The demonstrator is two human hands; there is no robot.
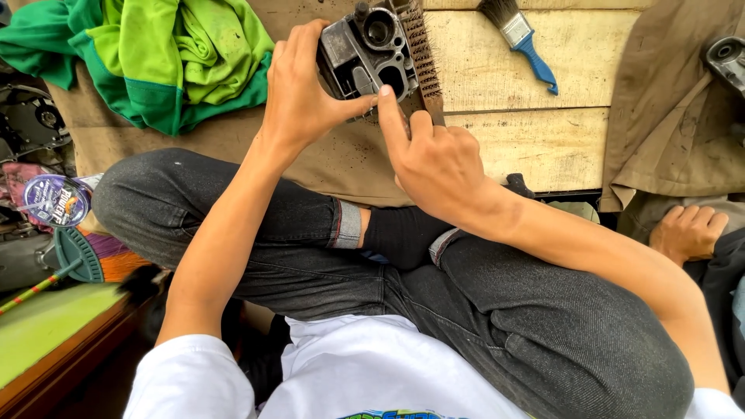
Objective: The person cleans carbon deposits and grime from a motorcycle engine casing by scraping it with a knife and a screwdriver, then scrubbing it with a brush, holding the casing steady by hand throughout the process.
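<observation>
My left hand [303, 85] grips a grey metal engine part [366, 48] with round ports, holding it up over a brown cloth [233, 136]. My right hand [431, 155] holds a wire brush [423, 54] by its handle, index finger stretched along it, bristles laid against the right side of the part. I sit cross-legged in dark jeans; both forearms reach forward over my knees.
A blue-handled paintbrush [524, 43] lies on wooden planks [543, 140] ahead. A green garment [163, 54] is bunched at the upper left. Another person's hand [687, 231] rests at the right. A second metal part [725, 58] sits on cloth at the far right. A broom [77, 260] lies left.
</observation>
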